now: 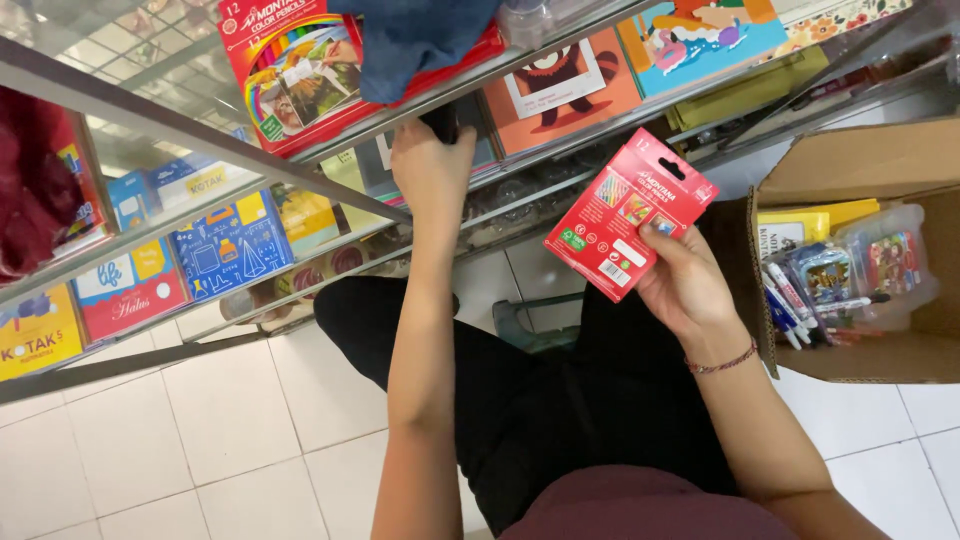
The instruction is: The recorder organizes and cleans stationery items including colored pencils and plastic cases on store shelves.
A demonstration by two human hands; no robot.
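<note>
The right hand (690, 285) grasps a small red pencil pack (630, 213), held up left of the cardboard box (860, 165). The left hand (432, 170) reaches under the glass shelf (200, 135); its fingers close on a dark object (440, 122), mostly hidden.

Glass shelf (180, 135) with metal edging carries a large red pencil box (300, 75) under blue cloth (410, 35). Lower shelves: blue and yellow boxed sets (225, 240), illustrated picture boards (560, 85). Open cardboard carton (860, 170) at right holds pens (790, 300) and clear-wrapped packs (880, 265). White tiled floor (200, 430).
</note>
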